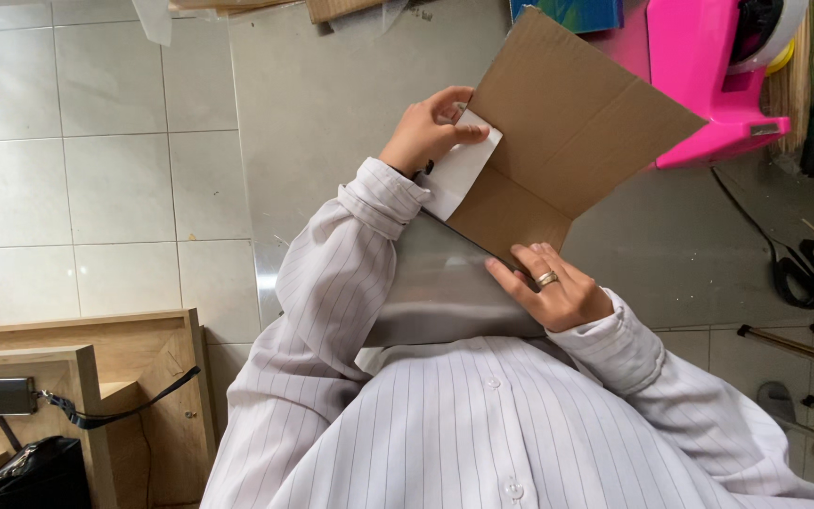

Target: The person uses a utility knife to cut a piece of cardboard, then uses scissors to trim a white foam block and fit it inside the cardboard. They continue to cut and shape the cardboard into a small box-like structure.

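Note:
A brown cardboard box, partly unfolded with its flaps open, lies tilted on a grey metal table. My left hand presses a white strip or label against the box's left edge, thumb and fingers pinched on it. At the box's near edge my right hand, wearing a ring, rests flat with fingers spread, holding the box down against the table's front. Both sleeves are white with thin stripes.
A pink tape dispenser stands at the back right beside the box. Black scissors lie on the right of the table, with a black cable. White floor tiles lie left; a wooden shelf holds a black bag.

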